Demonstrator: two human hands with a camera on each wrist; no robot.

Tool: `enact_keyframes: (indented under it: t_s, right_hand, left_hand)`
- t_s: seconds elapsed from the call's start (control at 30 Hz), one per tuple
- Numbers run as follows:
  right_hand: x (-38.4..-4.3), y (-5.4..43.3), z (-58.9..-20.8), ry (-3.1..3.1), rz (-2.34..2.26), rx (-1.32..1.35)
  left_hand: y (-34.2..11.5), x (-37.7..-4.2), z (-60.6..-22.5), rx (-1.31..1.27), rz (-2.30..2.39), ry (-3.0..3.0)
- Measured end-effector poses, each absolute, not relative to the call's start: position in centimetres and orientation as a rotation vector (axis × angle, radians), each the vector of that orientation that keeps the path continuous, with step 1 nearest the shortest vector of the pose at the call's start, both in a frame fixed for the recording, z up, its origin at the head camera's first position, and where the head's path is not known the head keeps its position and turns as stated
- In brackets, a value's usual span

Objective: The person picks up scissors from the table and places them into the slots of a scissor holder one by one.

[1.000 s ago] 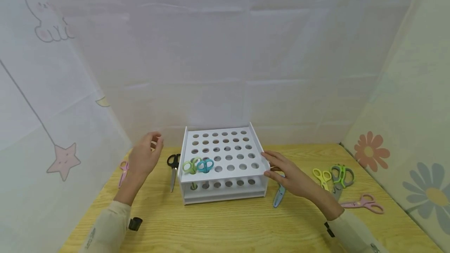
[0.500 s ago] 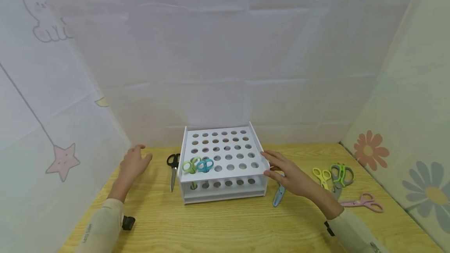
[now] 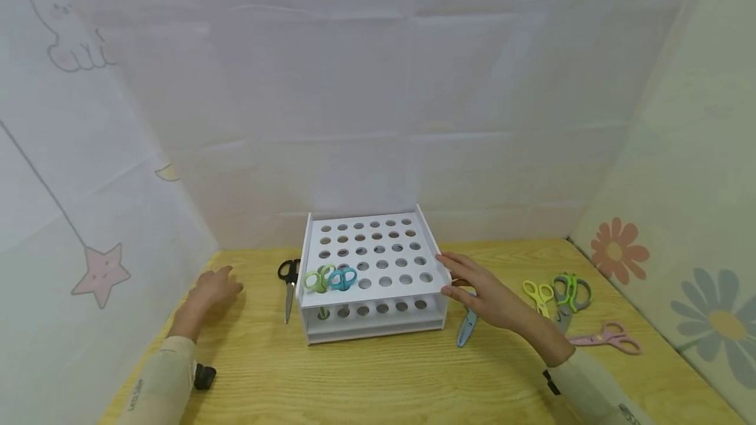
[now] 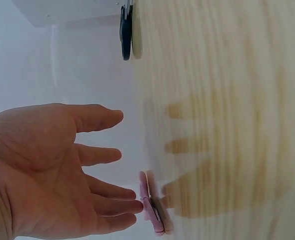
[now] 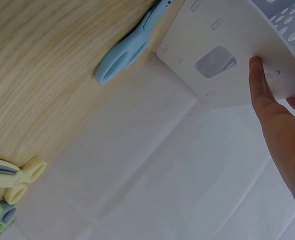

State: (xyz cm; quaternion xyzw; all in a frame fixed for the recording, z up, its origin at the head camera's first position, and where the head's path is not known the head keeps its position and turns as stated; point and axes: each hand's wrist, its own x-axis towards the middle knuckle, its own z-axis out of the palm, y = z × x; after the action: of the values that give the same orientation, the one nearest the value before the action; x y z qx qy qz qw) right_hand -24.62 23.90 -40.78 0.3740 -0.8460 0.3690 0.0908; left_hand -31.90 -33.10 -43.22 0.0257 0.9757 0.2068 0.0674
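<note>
So the right hand [image 3: 478, 290] has thumb and fingers round the near right corner of the white rack [image 3: 382, 266], gripping its side wall, one finger straight on the outer face; the left hand [image 3: 212, 287] is palm-open with fingers spread, tips right by some pink scissors [image 4: 153, 218], can't tell if they touch; the rack sits mid-table, with green scissors [image 3: 321, 287] and teal scissors [image 3: 342, 284] standing in the two leftmost holes of the near row; black scissors [image 3: 290, 282] lie just left of it, light blue scissors [image 3: 466, 328] just right; farther right on the wooden table [image 3: 378, 385] are yellow scissors [image 3: 540, 302], green-and-grey scissors [image 3: 568, 303] and, nearer, another pink pair [image 3: 605, 338]
</note>
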Motion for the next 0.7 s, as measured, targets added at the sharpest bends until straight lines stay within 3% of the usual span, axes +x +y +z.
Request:
enact_keyframes:
  t_s: [0.5, 0.7]
  right_hand:
    - [-24.5, 23.9, -40.8, -2.513, 1.091, 1.1]
    - [-24.5, 23.9, -40.7, -2.514, 1.11, 1.099]
  left_hand:
    - [-31.6, -31.0, -42.5, 0.179, 0.685, 2.934]
    - [-32.2, -31.3, -42.8, 0.089, 0.546, 3.026]
